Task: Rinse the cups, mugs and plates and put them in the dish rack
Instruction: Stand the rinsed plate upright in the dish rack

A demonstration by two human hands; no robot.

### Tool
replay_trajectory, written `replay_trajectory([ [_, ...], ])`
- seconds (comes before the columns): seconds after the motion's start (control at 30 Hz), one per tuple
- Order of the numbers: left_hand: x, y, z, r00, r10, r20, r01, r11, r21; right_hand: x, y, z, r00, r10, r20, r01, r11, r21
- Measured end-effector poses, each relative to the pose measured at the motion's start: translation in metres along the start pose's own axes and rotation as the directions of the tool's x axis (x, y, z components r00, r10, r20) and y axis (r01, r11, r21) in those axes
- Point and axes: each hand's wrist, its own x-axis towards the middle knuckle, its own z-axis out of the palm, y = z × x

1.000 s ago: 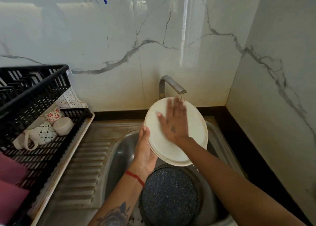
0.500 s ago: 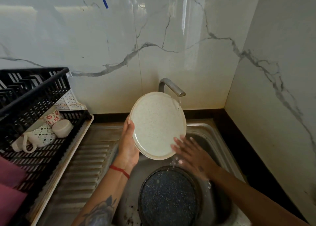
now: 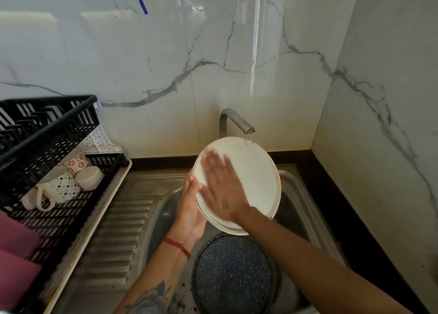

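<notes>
A marble-veined wall point(image 3: 166, 64) is seen behind and to the right of a steel sink point(image 3: 298, 195), whose ribbed drainboard point(image 3: 118, 230) is laid out to the left. A black dish rack point(image 3: 47, 133) is set on a tray at the left edge of the drainboard; a patterned mug point(image 3: 59, 188), a red-flowered cup point(image 3: 77, 163) and a plain white cup point(image 3: 90, 177) are lodged in its lower tier. A dark speckled pan point(image 3: 233, 275) is placed in the sink basin, nearest the viewer. A cream plate point(image 3: 256, 183) is held tilted over the basin, its upper rim just under the spout of the tap point(image 3: 237, 121), from which a thin stream of water is being run. The plate's left edge is gripped by the left hand point(image 3: 189, 209), fingers curled behind it. The right hand point(image 3: 222, 190) is laid flat on the plate's face, fingers straight and blurred; nothing is held in its grip.
</notes>
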Motion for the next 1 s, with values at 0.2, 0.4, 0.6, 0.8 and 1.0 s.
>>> replay_trajectory([
  [0.2, 0.002, 0.011, -0.023, 0.994, 0.061, -0.093, -0.057, 0.997, 0.045, -0.075, 0.017, 0.024, 0.883, -0.409, 0.233, 0.436, 0.897, -0.078],
  [0.4, -0.003, 0.012, -0.037, 0.987, 0.154, -0.046, -0.149, 0.984, 0.102, -0.121, 0.077, 0.018, 0.97, 0.189, 0.156, -0.192, 0.981, 0.009],
  [0.6, -0.008, -0.017, -0.023, 0.972, -0.055, -0.23, 0.099, 0.978, 0.183, -0.063, 0.054, -0.011, 0.366, 0.773, 0.518, -0.498, -0.308, 0.811],
  [0.8, -0.005, -0.017, -0.026, 0.879, -0.313, -0.36, 0.364, 0.928, 0.081, -0.054, 0.065, -0.033, 0.414, 0.781, 0.467, -0.319, -0.356, 0.878],
  [1.0, 0.004, -0.01, -0.026, 0.893, -0.422, -0.153, 0.343, 0.862, -0.373, -0.066, 0.1, -0.052, 0.781, 0.509, 0.362, -0.404, -0.029, 0.914],
])
